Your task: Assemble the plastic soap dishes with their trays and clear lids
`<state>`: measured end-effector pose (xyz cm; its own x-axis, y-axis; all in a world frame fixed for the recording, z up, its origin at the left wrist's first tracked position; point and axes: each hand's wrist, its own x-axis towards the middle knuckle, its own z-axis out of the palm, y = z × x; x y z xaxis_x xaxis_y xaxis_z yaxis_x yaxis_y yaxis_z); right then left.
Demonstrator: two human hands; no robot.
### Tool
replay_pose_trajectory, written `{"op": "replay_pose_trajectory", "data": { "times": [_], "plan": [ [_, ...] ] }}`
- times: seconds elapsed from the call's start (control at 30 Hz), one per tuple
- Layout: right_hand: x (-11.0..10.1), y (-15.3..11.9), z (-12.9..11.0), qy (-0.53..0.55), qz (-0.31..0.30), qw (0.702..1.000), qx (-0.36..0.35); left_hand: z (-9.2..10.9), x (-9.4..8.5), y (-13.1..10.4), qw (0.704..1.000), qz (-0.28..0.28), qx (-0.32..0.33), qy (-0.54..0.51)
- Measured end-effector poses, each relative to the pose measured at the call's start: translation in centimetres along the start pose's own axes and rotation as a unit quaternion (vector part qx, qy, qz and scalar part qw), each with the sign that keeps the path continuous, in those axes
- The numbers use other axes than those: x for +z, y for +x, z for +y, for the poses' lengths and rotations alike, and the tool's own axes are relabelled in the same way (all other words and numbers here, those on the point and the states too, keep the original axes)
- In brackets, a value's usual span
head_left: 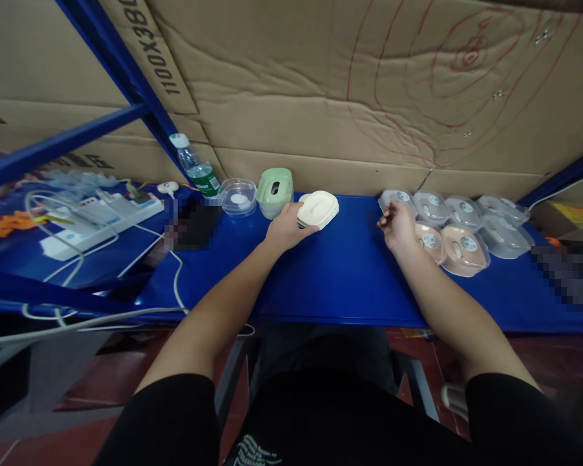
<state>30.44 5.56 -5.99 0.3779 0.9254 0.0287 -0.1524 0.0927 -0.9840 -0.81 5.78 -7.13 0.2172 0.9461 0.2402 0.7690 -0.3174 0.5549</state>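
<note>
My left hand [287, 230] is closed on the near left edge of a small stack of cream-coloured lids [319, 208], thumb in front and fingers behind. The stack rests on the blue table. My right hand [398, 225] is raised over the left end of a group of clear plastic containers [430, 207], its fingers curled in. Nothing shows between those fingers, and the palm is partly hidden. Right beside my left hand stand a green container [276, 188] and a clear container [238, 196]. Two pink containers [464, 249] lie near my right wrist.
A water bottle [197, 169] stands at the back left. Farther left, a white power strip [102, 223] lies among cables and orange pieces [12, 233]. Cardboard [291, 97] walls the back of the blue table [340, 278]. A blue metal frame [63, 139] rises at left.
</note>
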Motion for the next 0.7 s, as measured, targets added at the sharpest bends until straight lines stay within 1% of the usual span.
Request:
{"op": "replay_pose_trajectory", "data": {
  "times": [0.07, 0.1, 0.17, 0.27, 0.33, 0.37, 0.4, 0.43, 0.5, 0.57, 0.63, 0.7],
  "plan": [
    [0.6, -0.4, 0.6, -0.027, 0.008, 0.999, -0.043, 0.0, -0.1, 0.0, 1.000, 0.016, 0.005, 0.006],
    [0.9, -0.8, 0.9, -0.044, 0.000, 0.996, -0.071, 0.0, -0.1, 0.0, 1.000, 0.026, 0.008, 0.006],
    [1.4, -1.7, 1.4, -0.105, -0.061, 0.985, -0.126, 0.0, -0.3, 0.0, 0.999, 0.050, 0.016, 0.001],
    [1.7, -2.8, 1.9, -0.205, -0.156, 0.948, -0.185, 0.1, -0.7, -0.1, 0.995, 0.091, 0.039, -0.015],
    [1.8, -3.2, 2.1, -0.237, -0.193, 0.930, -0.203, 0.3, -1.1, -0.2, 0.990, 0.115, 0.070, -0.034],
    [1.9, -3.2, 2.2, -0.235, -0.201, 0.930, -0.199, 0.4, -1.4, -0.3, 0.987, 0.121, 0.089, -0.047],
    [1.9, -3.0, 2.2, -0.223, -0.201, 0.936, -0.185, 0.5, -1.6, -0.5, 0.985, 0.120, 0.110, -0.063],
    [1.9, -2.8, 2.2, -0.205, -0.193, 0.945, -0.164, 0.6, -1.8, -0.6, 0.982, 0.111, 0.131, -0.082],
    [1.8, -2.2, 2.1, -0.178, -0.166, 0.963, -0.116, 0.9, -2.1, -1.0, 0.976, 0.074, 0.168, -0.119],
    [1.5, -1.7, 1.9, -0.189, -0.157, 0.965, -0.089, 1.1, -2.2, -1.3, 0.970, 0.021, 0.197, -0.143],
    [1.1, -1.6, 1.5, -0.236, -0.190, 0.948, -0.096, 1.3, -2.3, -1.5, 0.966, -0.030, 0.212, -0.147],
    [0.7, -1.9, 1.0, -0.313, -0.246, 0.908, -0.126, 1.5, -2.4, -1.6, 0.966, -0.082, 0.206, -0.137]
  ]
}}
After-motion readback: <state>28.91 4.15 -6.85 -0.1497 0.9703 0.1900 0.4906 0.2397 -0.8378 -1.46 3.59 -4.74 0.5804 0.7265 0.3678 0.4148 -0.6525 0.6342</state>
